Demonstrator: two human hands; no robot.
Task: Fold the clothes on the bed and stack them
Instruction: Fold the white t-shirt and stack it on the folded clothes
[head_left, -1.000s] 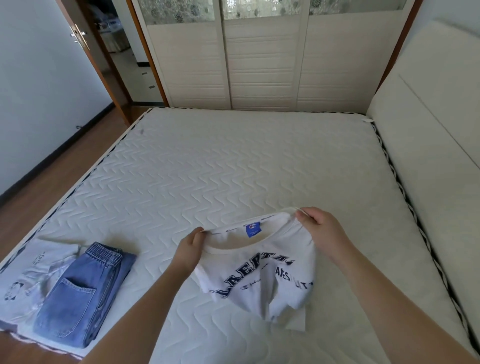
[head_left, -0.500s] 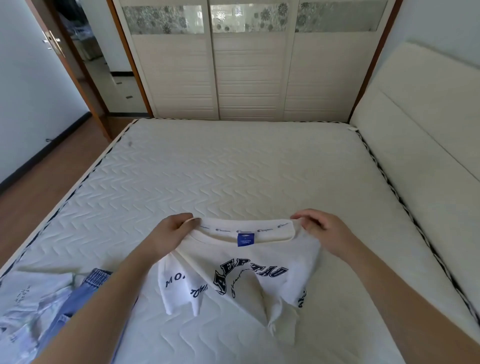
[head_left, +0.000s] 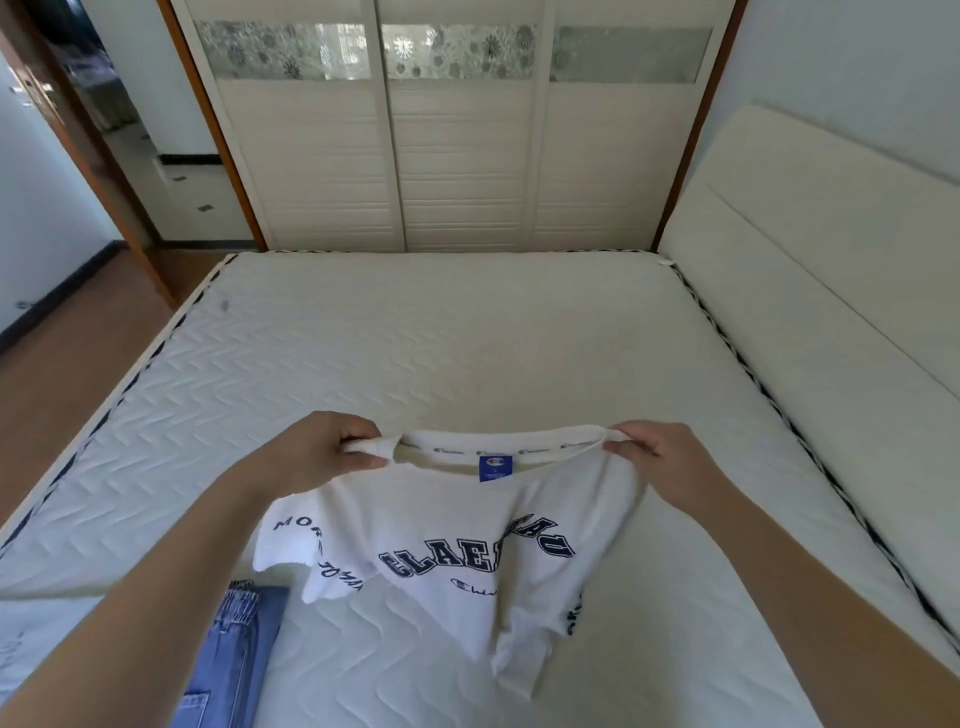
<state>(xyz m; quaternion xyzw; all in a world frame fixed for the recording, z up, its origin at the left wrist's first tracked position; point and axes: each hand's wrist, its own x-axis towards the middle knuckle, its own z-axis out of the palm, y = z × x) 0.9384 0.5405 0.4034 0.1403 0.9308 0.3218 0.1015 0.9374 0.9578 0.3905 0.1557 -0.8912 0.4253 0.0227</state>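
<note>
Bed (head_left: 467, 338) filling most of the frame, quilted white mattress running from the lower edge up to the sliding wardrobe doors (head_left: 457, 156) at the top; padded headboard (head_left: 831, 260) along the right side. Wooden floor (head_left: 67, 374) at the left edge.

White T-shirt (head_left: 441, 540) held up over the lower middle of the mattress, collar uppermost and stretched level across the frame, so the long axis of the neckline runs left to right; body hanging down toward the lower edge, crumpled and tapering to a point low centre. Dark printed lettering facing the camera, blue neck label just below the collar centre.

Folded blue jeans (head_left: 234, 654) at the lower left, partly hidden behind the left forearm, waistband toward the top of the frame. Pale garment (head_left: 21, 644) at the far lower left edge, too cropped to identify further.

Left hand (head_left: 332, 452) closed around the left end of the collar, fabric bunched in the grip. Right hand (head_left: 660, 457) pinching the right end of the collar, fingers curled.

Compared with half a second ago: hands further apart, collar pulled tauter and wider, shirt spread more fully with more lettering legible.
</note>
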